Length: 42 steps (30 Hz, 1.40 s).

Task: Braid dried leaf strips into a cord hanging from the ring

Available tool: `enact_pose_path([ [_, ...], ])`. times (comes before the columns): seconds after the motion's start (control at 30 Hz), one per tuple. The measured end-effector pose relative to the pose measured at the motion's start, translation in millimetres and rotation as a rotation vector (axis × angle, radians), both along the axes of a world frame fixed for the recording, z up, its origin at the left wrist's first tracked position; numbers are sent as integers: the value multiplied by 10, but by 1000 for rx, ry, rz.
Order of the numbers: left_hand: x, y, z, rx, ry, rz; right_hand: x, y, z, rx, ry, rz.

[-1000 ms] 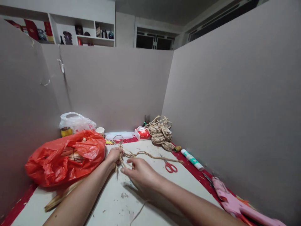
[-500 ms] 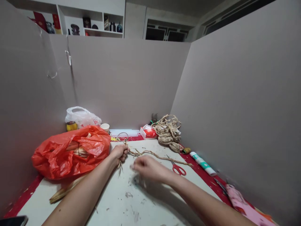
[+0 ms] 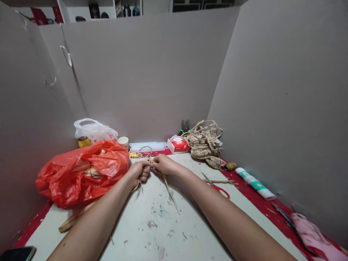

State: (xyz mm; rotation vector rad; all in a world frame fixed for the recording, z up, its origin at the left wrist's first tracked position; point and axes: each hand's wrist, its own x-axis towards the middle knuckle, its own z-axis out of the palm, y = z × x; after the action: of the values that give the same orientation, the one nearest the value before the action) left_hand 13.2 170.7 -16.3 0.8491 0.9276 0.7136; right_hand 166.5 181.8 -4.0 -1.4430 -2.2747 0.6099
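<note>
My left hand [image 3: 140, 172] is closed around a bundle of dried husk strips, whose loose ends [image 3: 137, 187] stick out below the fist. Touching it on the right, my right hand [image 3: 164, 165] pinches the strips at the same spot. A thin husk strip [image 3: 170, 194] hangs from the right fingers toward the table. Just beyond both hands stands a thin round ring [image 3: 145, 151], joined to the husk work. The twisted husk cord [image 3: 221, 181] shows its end right of my right forearm, which hides the rest. Red-handled scissors [image 3: 220, 190] lie by that end.
A red plastic bag [image 3: 81, 174] holding husks sits left, with a white bag [image 3: 95, 131] and paper cup [image 3: 123, 141] behind. Coiled rope [image 3: 203, 143] and a tissue pack [image 3: 178, 144] lie at the back right. Along the right edge are a white-green roll [image 3: 255, 183] and pink cloth [image 3: 312, 235].
My right hand has moved left and away from me to meet the left hand, and now pinches the husk strips. A strip now hangs below it. The view has tilted down.
</note>
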Motion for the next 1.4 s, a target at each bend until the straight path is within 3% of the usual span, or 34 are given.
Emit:
enact_pose_path([
  [0.13,20,-15,27,-8,1,-10,79,-46,52,76,-42,58],
  [0.27,82,-64,58,43,89,95,123,-100,96,156,-122,84],
  [0.4,111,-94,53,94,125,158,147,-131,125,139,-161,65],
  [0.7,64,-60,-1,107,73,144,253,-97,186,69,-191,-14],
  [0.97,67,-45,-30,119,28,142,429,-13,373,87,91,-174],
  [1.13,68,-57,-11,97,-7,137,345,-186,494,-210,514,-130],
  [1.27,68,-66,-6,101,-25,133,224,-242,430,-388,544,-102],
  [1.33,70,-64,-9,109,-29,131,178,-216,362,-350,487,-131],
  [1.4,75,-62,-10,110,-35,135,165,-178,313,-198,440,-164],
])
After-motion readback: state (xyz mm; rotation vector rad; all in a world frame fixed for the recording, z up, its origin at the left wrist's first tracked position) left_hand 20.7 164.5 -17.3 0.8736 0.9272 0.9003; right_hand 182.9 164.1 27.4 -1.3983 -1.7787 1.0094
